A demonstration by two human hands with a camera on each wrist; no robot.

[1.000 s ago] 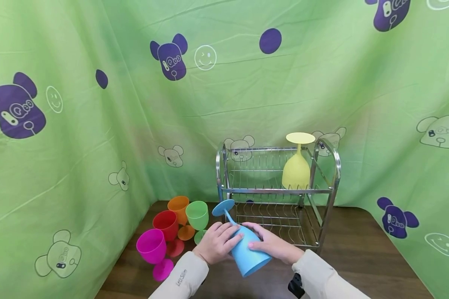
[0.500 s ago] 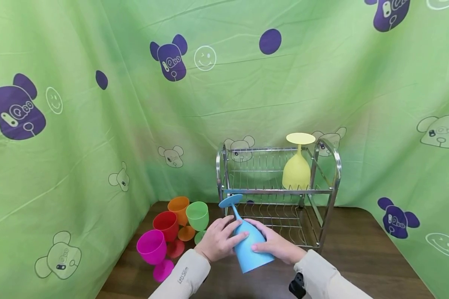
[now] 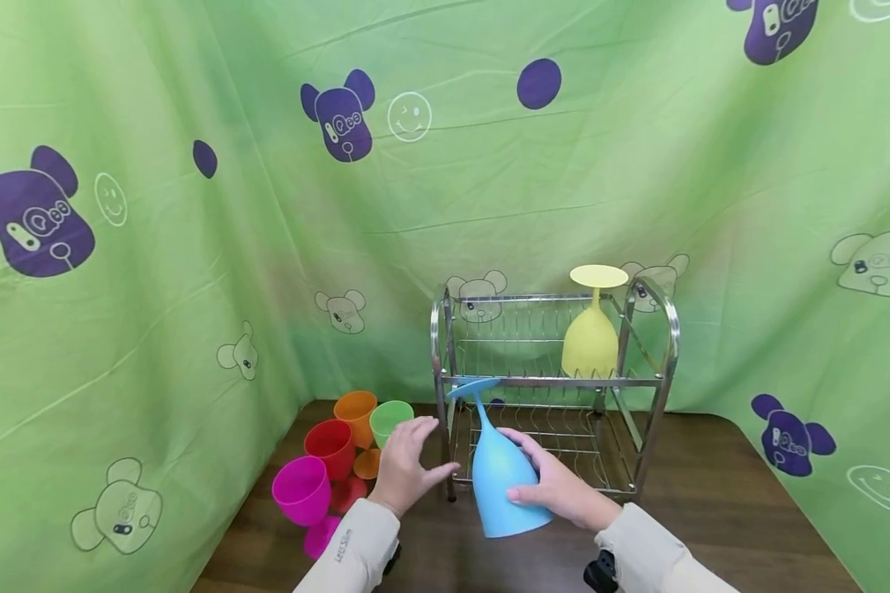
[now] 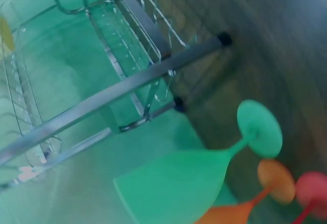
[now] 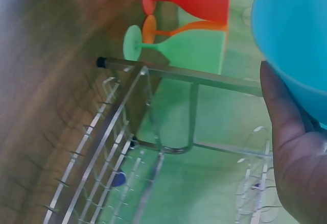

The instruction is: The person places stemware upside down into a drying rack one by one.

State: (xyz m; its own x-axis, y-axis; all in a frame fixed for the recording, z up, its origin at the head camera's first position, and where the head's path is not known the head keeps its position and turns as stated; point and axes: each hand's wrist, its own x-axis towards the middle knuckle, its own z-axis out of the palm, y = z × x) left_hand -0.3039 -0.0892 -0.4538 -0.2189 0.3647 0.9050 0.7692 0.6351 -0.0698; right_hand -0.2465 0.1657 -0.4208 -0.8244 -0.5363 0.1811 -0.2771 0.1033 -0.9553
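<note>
A blue goblet (image 3: 506, 482) is held upside down and slightly tilted, its foot up at the left and its mouth facing down. My right hand (image 3: 559, 490) grips its bowl from the right side. In the right wrist view the right thumb (image 5: 278, 104) lies along the goblet's bowl (image 5: 296, 40). My left hand (image 3: 406, 465) is apart from the goblet, thumb and fingers spread, in front of the green goblet (image 3: 390, 420). A yellow goblet (image 3: 590, 342) stands upside down at the right of the rack's upper tier.
A two-tier metal dish rack (image 3: 556, 380) stands on the brown wooden table (image 3: 712, 511). Upright at the left are an orange goblet (image 3: 355, 416), a red goblet (image 3: 330, 449) and a magenta goblet (image 3: 301, 490). A patterned green cloth (image 3: 445, 189) hangs behind and at the sides.
My left hand has let go of the blue goblet and moved left. The goblet, in my right hand, has turned closer to upside-down vertical and shifted a little right.
</note>
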